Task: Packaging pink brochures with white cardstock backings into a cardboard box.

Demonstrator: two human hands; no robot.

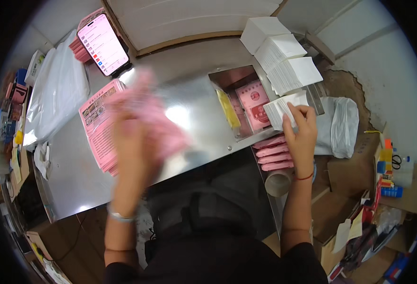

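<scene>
Over the left part of the metal table, my left hand (135, 146) is smeared by motion, closed on a thin pink plastic bag (166, 132) that is blurred too. Beneath it lies a stack of pink printed sheets (92, 135). On the right, my right hand (304, 128) has its thumb and fingers bent on the near end of a row of white paper squares (273, 112), pinching at them. Left of that row, a recessed tray (232, 78) holds a pink printed packet (252, 100) and a yellow packet (227, 111).
More stacks of white squares (284, 57) run toward the back right. A lit phone (103, 45) stands at the back left, near clear plastic bags (57, 90). Several pink packets (274, 154) and a cardboard tube (278, 183) sit below the table's right edge. A white plastic bag (341, 125) hangs at right.
</scene>
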